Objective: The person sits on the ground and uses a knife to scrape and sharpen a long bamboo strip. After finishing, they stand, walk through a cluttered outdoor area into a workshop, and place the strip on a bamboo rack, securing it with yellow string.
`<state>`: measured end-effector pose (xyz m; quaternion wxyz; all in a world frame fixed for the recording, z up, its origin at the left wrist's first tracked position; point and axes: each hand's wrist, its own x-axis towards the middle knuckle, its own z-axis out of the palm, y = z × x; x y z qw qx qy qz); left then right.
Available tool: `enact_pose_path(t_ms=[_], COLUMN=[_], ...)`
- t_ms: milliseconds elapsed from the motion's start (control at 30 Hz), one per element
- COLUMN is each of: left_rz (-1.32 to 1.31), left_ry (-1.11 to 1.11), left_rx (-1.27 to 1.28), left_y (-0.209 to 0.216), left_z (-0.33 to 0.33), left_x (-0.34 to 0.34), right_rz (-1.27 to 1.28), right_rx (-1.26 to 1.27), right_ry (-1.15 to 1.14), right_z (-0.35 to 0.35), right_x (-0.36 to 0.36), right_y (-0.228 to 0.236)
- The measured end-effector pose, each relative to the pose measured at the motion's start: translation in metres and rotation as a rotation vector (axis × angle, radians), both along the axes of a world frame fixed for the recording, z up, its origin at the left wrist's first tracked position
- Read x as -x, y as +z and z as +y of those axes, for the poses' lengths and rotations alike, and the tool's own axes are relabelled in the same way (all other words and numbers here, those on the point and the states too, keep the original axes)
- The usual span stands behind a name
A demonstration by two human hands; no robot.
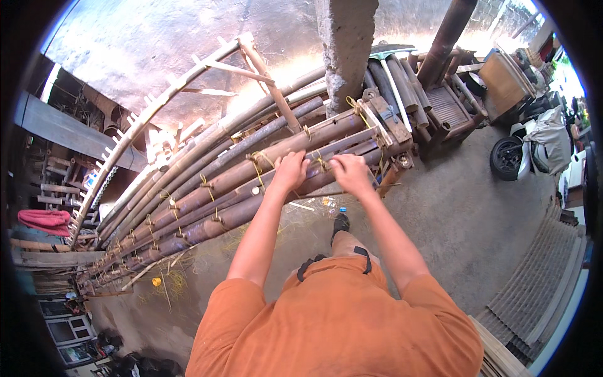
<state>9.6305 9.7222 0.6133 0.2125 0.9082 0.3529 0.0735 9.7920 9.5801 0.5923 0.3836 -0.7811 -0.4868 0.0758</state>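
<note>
Both of my hands are at a long rack of thick brown bamboo poles, lashed side by side with yellow-green cord ties. A looped cord stands out between the hands on the middle pole. My right hand has its fingers curled in a pinch on the right side of this cord. Left of it, my left hand is closed with its fingertips down against the poles; what it grips, if anything, is hidden. A wooden end block joins the poles at the right end.
A concrete pillar stands behind the rack. More bamboo poles and a ladder-like frame lie at the far left. A parked motorbike and stacked corrugated sheets are on the right. Loose cord scraps litter the floor.
</note>
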Motion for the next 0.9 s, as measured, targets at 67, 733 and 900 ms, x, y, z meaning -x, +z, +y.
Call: enact_pose_path(t_ms=[67,733,900], left_rz=[-0.123,-0.034,-0.154], left_ry=[0.008,0.22,0.27], left_rx=[-0.033,0.178,0.211], left_y=[-0.003,0.008,0.004], left_z=[0.003,0.003,0.004], left_x=[-0.003,-0.033,-0.038], right_rz=[-0.044,0.144,0.539], right_rx=[0.169,0.217,0.025], right_ry=[-0.092,0.329,0.437], right_z=[0.024,0.122,0.124], right_x=[0.019,-0.045,-0.042], right_y=[0.002,0.048,0.055])
